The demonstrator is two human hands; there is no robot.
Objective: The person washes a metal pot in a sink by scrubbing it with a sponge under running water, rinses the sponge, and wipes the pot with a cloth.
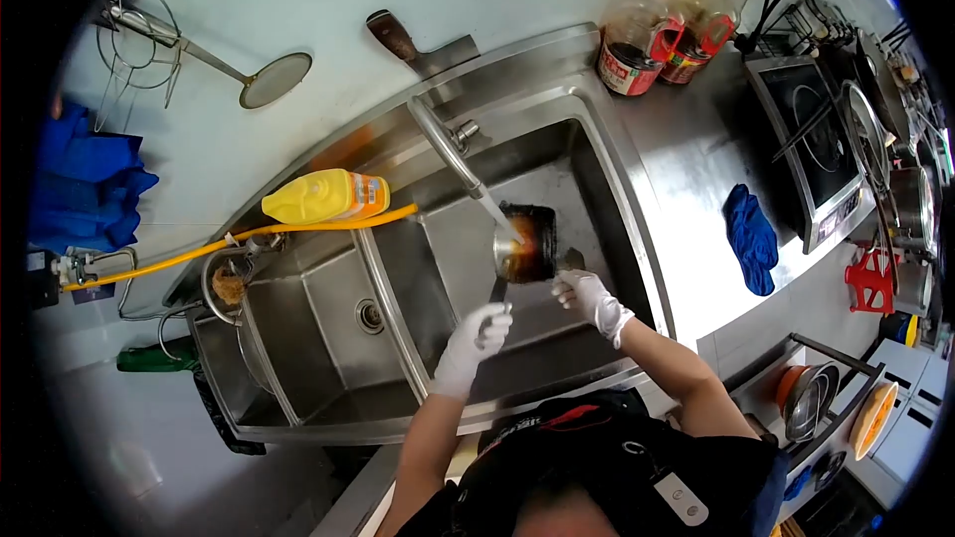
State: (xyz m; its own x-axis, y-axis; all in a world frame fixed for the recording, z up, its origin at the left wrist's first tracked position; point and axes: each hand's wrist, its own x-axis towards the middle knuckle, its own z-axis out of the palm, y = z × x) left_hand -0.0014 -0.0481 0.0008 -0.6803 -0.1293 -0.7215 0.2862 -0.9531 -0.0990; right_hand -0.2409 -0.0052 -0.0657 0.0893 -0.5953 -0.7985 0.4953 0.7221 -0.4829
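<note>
A dark square pan [530, 247] with brown, burnt-looking patches is in the right basin of the steel sink [607, 348]. Water runs onto it from the faucet [443, 144]. My right hand [589, 298], in a white glove, is closed at the pan's lower right, by a small dark piece that I cannot make out clearly. My left hand [477, 338], also gloved in white, has its fingers curled around the end of a dark handle below the pan.
A yellow bottle [323, 197] and an orange hose [199, 256] lie along the sink's left side. Sauce bottles [632, 45] stand behind the right counter. A blue cloth [750, 239] lies near the cooktop [816, 129]. A cleaver [418, 48] is behind the sink.
</note>
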